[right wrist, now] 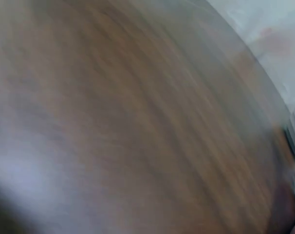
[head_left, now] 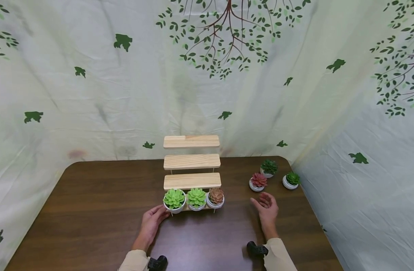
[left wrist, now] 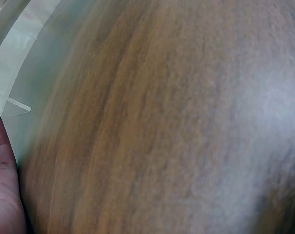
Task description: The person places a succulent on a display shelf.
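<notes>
Pale sleeves [head_left: 281, 258] come nearest me; the right hand [head_left: 268, 210], thumb and fingers apart, sits before the red succulent [head_left: 259, 180], green succulents [head_left: 269, 166] beyond. Left hand [head_left: 151, 223] meets the leftmost potted succulent [head_left: 174, 198] on the wooden rack [head_left: 192, 181]; its grip I cannot tell. Brown table [head_left: 91, 210], leaf-print cloth [head_left: 91, 94] behind

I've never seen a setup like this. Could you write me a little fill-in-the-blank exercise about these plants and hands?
1. The brown plant sits on the ____ shelf of the wooden stand.
2. Besides the plants on the stand, ____ more potted plants stand on the table.
3. In the head view, the person's left hand is at the stand's ____ end (left or right).
4. The red plant is the plant nearest to the person's ____ hand.

Missing words: lowest; three; left; right.
</notes>
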Demonstrator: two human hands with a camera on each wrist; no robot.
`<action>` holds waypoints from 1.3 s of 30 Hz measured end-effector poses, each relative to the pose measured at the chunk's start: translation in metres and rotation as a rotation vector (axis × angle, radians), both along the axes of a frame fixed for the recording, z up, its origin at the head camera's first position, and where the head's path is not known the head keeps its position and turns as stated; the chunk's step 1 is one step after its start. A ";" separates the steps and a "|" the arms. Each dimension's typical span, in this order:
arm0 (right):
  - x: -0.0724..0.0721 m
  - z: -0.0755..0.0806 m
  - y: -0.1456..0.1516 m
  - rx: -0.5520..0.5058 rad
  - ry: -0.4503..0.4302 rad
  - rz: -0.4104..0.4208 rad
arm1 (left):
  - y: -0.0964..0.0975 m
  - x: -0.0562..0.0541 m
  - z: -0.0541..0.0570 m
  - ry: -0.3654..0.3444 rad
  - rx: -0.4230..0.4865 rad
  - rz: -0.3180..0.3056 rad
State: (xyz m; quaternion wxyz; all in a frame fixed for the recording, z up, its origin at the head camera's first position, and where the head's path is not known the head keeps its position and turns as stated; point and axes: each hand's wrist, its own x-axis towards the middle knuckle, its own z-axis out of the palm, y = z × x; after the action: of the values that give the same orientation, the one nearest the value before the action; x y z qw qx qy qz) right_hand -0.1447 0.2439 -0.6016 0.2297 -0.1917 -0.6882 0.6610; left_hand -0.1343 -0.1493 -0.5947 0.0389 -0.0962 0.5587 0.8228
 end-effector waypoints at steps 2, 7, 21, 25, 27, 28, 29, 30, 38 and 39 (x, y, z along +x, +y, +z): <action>-0.004 0.001 0.004 -0.003 -0.010 -0.023 | -0.001 0.000 0.000 0.004 -0.001 -0.001; -0.015 0.002 0.015 0.003 -0.081 -0.010 | -0.002 0.000 0.000 0.020 0.000 -0.006; -0.041 0.014 0.021 0.068 -0.112 0.167 | 0.000 -0.001 0.000 -0.048 -0.018 0.020; -0.047 0.015 0.022 0.077 -0.118 0.168 | 0.000 -0.002 0.000 -0.067 -0.022 0.030; -0.050 0.014 0.022 0.088 -0.124 0.167 | 0.000 -0.002 0.000 -0.068 -0.022 0.030; -0.051 0.014 0.023 0.095 -0.124 0.165 | 0.000 -0.002 0.000 -0.065 -0.024 0.028; -0.052 0.014 0.023 0.103 -0.125 0.163 | 0.000 -0.002 0.000 -0.065 -0.024 0.027; -0.054 0.014 0.023 0.109 -0.126 0.161 | 0.000 -0.002 0.000 -0.064 -0.022 0.026; -0.059 0.015 0.024 0.153 -0.167 0.148 | 0.000 -0.003 -0.001 -0.061 -0.026 0.029; -0.059 0.015 0.024 0.154 -0.169 0.149 | 0.000 -0.003 -0.001 -0.064 -0.025 0.031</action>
State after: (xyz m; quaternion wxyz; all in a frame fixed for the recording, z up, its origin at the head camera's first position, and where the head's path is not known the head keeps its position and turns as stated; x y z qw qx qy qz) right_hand -0.2036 0.2677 -0.5865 0.1350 -0.1768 -0.7663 0.6028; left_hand -0.1370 -0.1493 -0.5956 0.0427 -0.1318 0.5660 0.8127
